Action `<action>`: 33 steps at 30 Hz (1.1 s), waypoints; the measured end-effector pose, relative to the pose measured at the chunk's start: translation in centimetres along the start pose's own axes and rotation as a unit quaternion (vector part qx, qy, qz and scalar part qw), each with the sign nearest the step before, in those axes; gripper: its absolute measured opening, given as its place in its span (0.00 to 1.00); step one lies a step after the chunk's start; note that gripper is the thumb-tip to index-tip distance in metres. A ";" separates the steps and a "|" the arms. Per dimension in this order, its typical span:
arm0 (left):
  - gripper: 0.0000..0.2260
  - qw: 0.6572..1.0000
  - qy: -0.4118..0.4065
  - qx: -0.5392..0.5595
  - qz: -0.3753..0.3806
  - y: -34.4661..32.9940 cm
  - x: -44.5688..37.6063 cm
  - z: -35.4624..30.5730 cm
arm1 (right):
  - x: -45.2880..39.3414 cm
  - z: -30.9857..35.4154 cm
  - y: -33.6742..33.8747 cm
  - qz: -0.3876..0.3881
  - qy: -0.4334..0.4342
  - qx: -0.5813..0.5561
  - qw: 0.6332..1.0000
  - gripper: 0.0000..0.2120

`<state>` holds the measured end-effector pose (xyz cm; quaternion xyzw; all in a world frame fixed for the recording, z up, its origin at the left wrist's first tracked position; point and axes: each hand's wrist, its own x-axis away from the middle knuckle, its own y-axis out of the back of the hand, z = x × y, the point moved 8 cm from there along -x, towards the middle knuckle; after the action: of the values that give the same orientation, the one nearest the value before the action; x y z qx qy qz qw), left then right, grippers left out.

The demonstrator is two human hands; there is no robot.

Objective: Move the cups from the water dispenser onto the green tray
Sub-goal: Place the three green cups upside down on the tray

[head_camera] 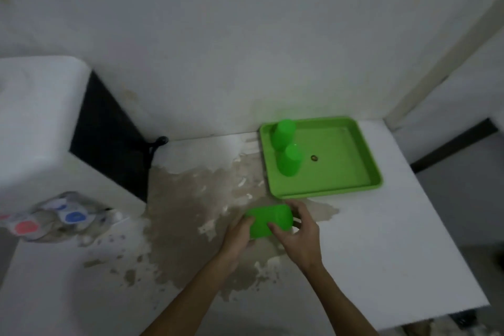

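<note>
A green cup (268, 219) lies on its side between both my hands, just in front of the green tray (343, 169). My left hand (238, 234) grips its left end and my right hand (298, 232) wraps its right end. Two more green cups stand upside down on the tray's left part, one at the back (283, 132) and one nearer me (289, 159). The white water dispenser (41, 123) stands at the left, with its red tap (24, 227) and blue tap (74, 217) facing me.
The white counter (368, 254) has a large patch of worn, peeling surface (191, 199) in its middle. A small dark spot (314, 157) sits in the tray's middle. A black cable clip (158, 142) sits by the wall behind the dispenser. The counter's right edge drops off.
</note>
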<state>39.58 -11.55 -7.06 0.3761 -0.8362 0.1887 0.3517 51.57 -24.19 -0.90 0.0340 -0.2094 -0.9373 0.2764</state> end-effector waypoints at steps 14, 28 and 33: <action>0.16 0.996 0.006 -0.053 0.071 -14.7 -6.1 -5.1 | -11.8 -2.4 9.8 -0.086 0.059 0.104 0.989 0.26; 0.13 0.990 -0.052 -0.126 0.035 -13.2 -10.3 -5.3 | -13.9 -4.3 6.7 -0.021 0.051 0.159 0.986 0.25; 0.18 0.972 -0.134 -0.191 -0.027 -12.2 -10.2 -7.8 | -14.3 -4.6 6.8 -0.027 0.040 0.175 0.983 0.25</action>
<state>57.11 -9.85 -8.56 0.3462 -0.8860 -0.0366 0.3064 67.95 -23.46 -2.96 0.1248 -0.3578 -0.8914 0.2488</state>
